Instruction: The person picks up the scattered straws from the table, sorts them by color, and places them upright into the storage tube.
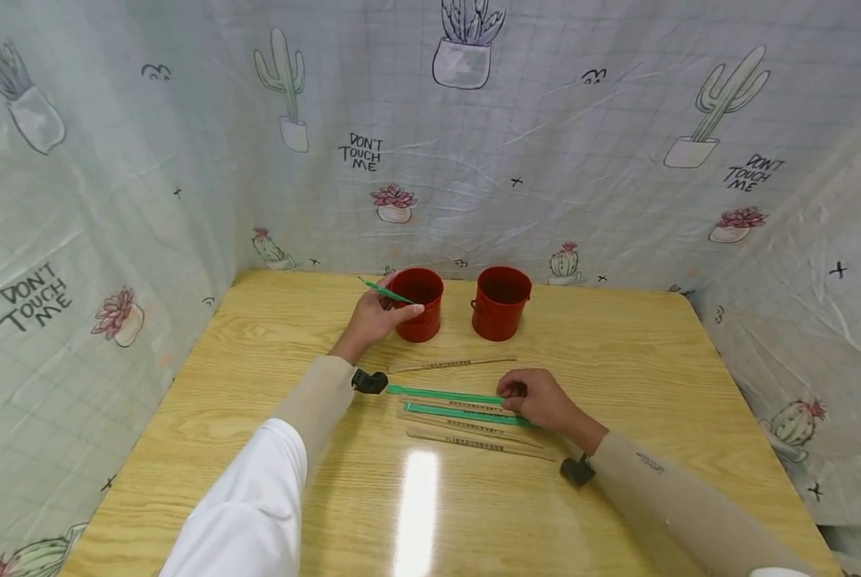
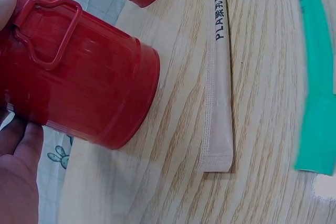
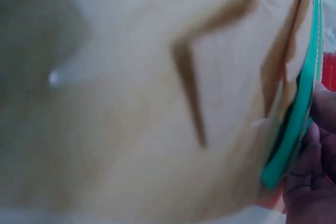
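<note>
My left hand (image 1: 374, 322) holds the left red bucket (image 1: 430, 320), with the thumb at its rim and the fingers along its side. A green straw (image 1: 383, 290) slants across the bucket's mouth above this hand. In the left wrist view the bucket (image 2: 84, 72) shows its wire handle on the side. My right hand (image 1: 541, 401) pinches the right end of a green-wrapped straw (image 1: 444, 394) over the table. In the right wrist view thumb and fingers meet at the green straw (image 3: 296, 124). Another green straw (image 1: 459, 413) lies just below it, its right end close under the hand.
Several tan paper-wrapped straws with printed text lie around the green ones; one tan straw (image 1: 452, 365) lies apart, nearer the buckets. A second red bucket (image 1: 498, 316) stands to the right of the first. A patterned curtain (image 1: 430, 160) hangs behind the wooden table (image 1: 257, 497).
</note>
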Motion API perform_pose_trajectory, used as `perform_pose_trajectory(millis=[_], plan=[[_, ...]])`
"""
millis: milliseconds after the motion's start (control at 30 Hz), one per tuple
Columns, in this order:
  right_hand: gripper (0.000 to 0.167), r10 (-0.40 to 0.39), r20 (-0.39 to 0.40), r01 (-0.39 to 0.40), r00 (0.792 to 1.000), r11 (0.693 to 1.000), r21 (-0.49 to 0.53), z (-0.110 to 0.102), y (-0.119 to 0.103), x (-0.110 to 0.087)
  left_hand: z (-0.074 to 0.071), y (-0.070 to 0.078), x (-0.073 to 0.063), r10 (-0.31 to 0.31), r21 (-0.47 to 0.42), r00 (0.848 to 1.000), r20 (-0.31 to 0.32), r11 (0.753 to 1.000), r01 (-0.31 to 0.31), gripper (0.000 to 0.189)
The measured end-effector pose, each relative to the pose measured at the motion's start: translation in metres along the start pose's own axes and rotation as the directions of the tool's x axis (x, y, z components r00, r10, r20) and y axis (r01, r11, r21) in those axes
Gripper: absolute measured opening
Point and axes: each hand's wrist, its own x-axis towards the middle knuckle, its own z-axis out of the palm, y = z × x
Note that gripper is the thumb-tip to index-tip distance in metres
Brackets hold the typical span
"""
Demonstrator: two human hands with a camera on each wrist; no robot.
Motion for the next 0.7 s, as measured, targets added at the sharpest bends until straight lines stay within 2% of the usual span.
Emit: perform_pose_trajectory(millis=[167,300,500,700], plan=[[0.011,-0.02,0.098,0.031,0.995,0.993,-0.11,-0.001,0.0,0.003,0.001,-0.002,-0.002,0.003,0.013,1.0,0.002,1.0,-0.003,0.067],[0.01,-0.039,0.147,0.06,0.988,0.989,-0.139,-0.004,0.001,0.005,0.001,-0.002,-0.002,0.021,0.012,1.0,0.004,1.0,-0.021,0.064],[0.014,-0.091,0.159,0.114,0.983,0.984,-0.138,-0.01,0.005,0.007,-0.002,0.0,-0.001,0.01,0.037,1.0,-0.001,0.999,-0.01,0.069],[0.012,-0.078,0.15,0.088,0.986,0.994,-0.059,-0.016,0.001,0.007,-0.002,0.001,0.0,0.011,0.017,1.0,0.004,1.0,-0.011,0.065]])
